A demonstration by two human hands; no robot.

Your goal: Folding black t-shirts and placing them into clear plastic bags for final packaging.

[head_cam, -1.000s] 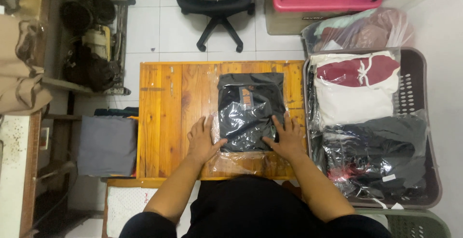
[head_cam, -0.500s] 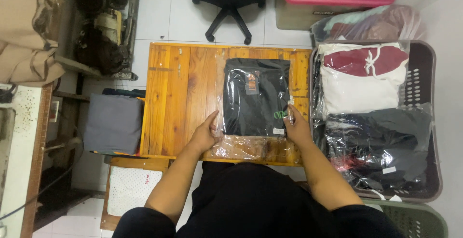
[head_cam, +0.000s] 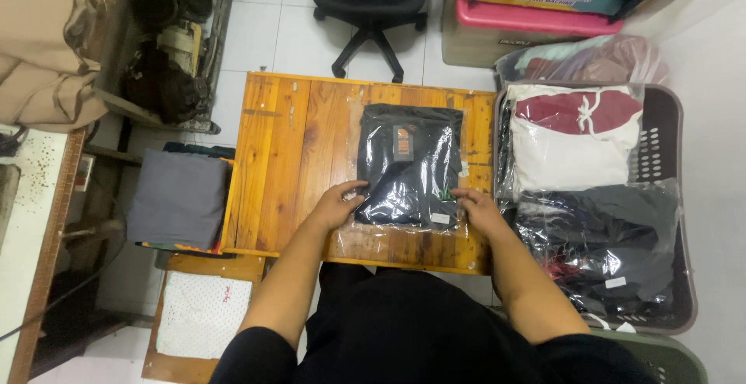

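A folded black garment in a clear plastic bag (head_cam: 409,162) lies flat on the orange wooden table (head_cam: 299,147). My left hand (head_cam: 339,204) rests at the bag's near left corner, fingers on the plastic. My right hand (head_cam: 478,208) touches the near right corner, by a small white label. An empty flap of the clear bag extends toward me along the table's near edge.
A dark laundry basket (head_cam: 664,147) at the right holds several bagged garments, white and maroon on top. A grey folded cloth (head_cam: 175,197) sits on a stool at the left. A black office chair (head_cam: 369,15) and a pink-lidded box (head_cam: 536,19) stand beyond the table.
The crumpled bag has been smoothed flat over the garment. My hands slid from the garment's lower part out to the bag's near corners.
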